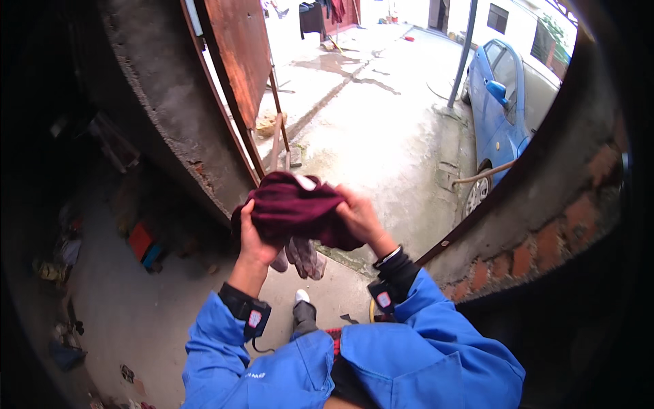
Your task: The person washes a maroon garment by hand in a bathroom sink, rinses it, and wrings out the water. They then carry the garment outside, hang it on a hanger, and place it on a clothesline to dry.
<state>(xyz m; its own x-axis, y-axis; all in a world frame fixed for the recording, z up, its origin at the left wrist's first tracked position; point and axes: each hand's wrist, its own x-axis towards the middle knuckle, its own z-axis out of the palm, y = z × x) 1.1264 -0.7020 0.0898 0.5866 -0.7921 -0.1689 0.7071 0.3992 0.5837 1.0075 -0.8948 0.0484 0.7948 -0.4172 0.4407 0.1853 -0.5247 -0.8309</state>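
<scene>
Both hands hold up a bunched maroon cloth (299, 207) in front of the body, near a doorway. My left hand (255, 237) grips its left end, with the thumb on the near side. My right hand (360, 217) is closed on its right end. A small white patch shows at the cloth's top edge. Just below and behind the cloth is a greyish, crumpled item (305, 258); what holds it up cannot be told. Each wrist bears a black strapped device over a dark cuff.
A rusty metal door (237, 56) stands at the left of the opening, a brick-and-mortar wall edge (526, 250) at the right. Outside are a grey pole (462, 56), a blue car (498, 102) and hanging clothes (311, 20). Scattered items lie on the dim floor at left, including a red-orange object (140, 240).
</scene>
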